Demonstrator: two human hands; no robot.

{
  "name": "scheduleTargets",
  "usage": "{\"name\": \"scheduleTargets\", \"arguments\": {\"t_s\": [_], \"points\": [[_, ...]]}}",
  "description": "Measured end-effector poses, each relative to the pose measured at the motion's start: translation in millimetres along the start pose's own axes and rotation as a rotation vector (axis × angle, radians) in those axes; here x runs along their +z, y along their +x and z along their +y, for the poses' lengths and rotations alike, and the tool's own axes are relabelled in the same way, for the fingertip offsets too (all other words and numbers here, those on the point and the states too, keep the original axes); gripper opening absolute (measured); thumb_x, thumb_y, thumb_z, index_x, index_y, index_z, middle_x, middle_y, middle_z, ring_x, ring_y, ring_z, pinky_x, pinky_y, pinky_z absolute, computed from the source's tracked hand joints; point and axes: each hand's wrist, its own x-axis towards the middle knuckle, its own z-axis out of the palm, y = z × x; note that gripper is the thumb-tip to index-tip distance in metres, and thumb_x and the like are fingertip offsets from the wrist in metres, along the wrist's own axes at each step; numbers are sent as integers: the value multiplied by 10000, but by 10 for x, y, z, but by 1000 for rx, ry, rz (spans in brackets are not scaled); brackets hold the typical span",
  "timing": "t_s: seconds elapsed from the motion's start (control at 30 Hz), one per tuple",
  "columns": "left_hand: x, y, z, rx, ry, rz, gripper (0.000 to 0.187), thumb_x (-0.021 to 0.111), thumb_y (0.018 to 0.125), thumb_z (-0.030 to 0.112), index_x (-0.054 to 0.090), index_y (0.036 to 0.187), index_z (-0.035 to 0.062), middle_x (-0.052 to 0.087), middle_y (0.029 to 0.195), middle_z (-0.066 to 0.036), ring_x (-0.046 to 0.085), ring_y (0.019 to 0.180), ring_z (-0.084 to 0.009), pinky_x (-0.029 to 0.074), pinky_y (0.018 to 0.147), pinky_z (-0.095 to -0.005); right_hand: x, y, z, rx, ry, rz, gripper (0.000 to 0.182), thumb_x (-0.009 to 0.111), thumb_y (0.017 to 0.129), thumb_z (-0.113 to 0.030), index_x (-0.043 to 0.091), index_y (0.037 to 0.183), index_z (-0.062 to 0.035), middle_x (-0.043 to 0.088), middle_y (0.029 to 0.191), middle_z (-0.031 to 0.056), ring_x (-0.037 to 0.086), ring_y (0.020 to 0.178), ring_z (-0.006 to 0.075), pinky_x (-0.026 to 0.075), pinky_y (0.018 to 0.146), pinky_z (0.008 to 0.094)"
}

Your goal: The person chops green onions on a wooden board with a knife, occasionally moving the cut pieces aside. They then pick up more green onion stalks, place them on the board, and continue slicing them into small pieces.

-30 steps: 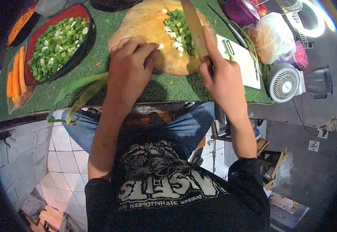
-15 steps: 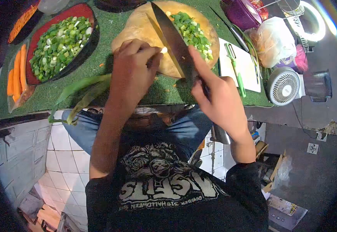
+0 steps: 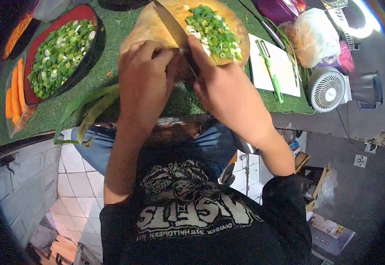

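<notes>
My left hand (image 3: 144,77) is closed over the near left part of a round wooden cutting board (image 3: 135,34), fingers curled on a green onion. The onion's long green leaves (image 3: 84,108) trail out to the left past my wrist; its gripped end is mostly hidden. My right hand (image 3: 227,90) is wrapped round the handle of a large kitchen knife (image 3: 171,23), index finger along the blade. The blade lies close beside my left fingertips, its tip pointing away. Chopped green onion (image 3: 212,33) is heaped on the board to the right of the blade.
On the left, a red-and-black bowl (image 3: 96,53) holds chopped green onion, beside carrots (image 3: 15,95). To the right are a white board (image 3: 285,73) with a green-handled peeler (image 3: 269,70), a plastic bag (image 3: 310,35) and a small fan (image 3: 329,90). Green turf-like matting (image 3: 108,92) covers the table.
The knife and my right hand have moved left, bringing the blade against my left fingertips. More white slices now lie at the left side of the chopped heap. The view has shifted slightly.
</notes>
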Motion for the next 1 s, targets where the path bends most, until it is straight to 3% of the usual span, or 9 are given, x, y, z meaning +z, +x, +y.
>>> {"name": "scheduleTargets", "arguments": {"t_s": [0.03, 0.1, 0.23, 0.53, 0.77, 1.0], "points": [[-23, -18, 27, -24, 77, -2, 142, 733, 817, 181, 758, 936, 108, 663, 905, -78, 603, 968, -277, 437, 891, -423, -27, -62, -37, 7, -1, 3, 673, 577, 869, -73, 322, 1484, 27, 615, 653, 287, 631, 650, 497, 537, 635, 573], [-5, -44, 4, -26, 43, 21, 145, 735, 816, 184, 761, 940, 113, 669, 919, -76, 599, 985, -273, 432, 897, -424, -140, -172, -89, 210, 53, -68, 780, 630, 823, -15, 314, 1533, -83, 647, 723, 238, 646, 676, 432, 537, 706, 485], [22, -31, -69, -80, -101, 8, 161, 746, 807, 193, 769, 946, 115, 680, 935, -70, 594, 992, -274, 424, 899, -432, -223, -174, -88, 193, 104, 12, 704, 602, 835, -27, 395, 1503, -104, 601, 671, 247, 643, 660, 427, 509, 655, 477], [9, -37, -41, -49, -54, 19, 146, 738, 826, 197, 763, 923, 92, 676, 917, -63, 594, 979, -279, 407, 894, -436, -213, -136, -218, 217, 114, -123, 786, 643, 821, -14, 320, 1534, -87, 653, 728, 199, 651, 694, 407, 528, 709, 472], [27, -40, -29, -75, -34, 7, 136, 749, 812, 196, 757, 909, 101, 660, 898, -58, 591, 975, -274, 407, 891, -438, -301, -308, -329, 254, 141, -163, 832, 636, 789, 34, 302, 1543, -83, 641, 692, 179, 647, 648, 389, 528, 671, 458], [41, -32, -44, -59, -29, 69, 126, 757, 793, 174, 752, 902, 113, 653, 893, -41, 597, 983, -270, 412, 892, -441, -391, -490, -425, 318, 99, -242, 886, 617, 749, 84, 304, 1557, -99, 573, 635, 133, 601, 556, 344, 524, 638, 386]]}}
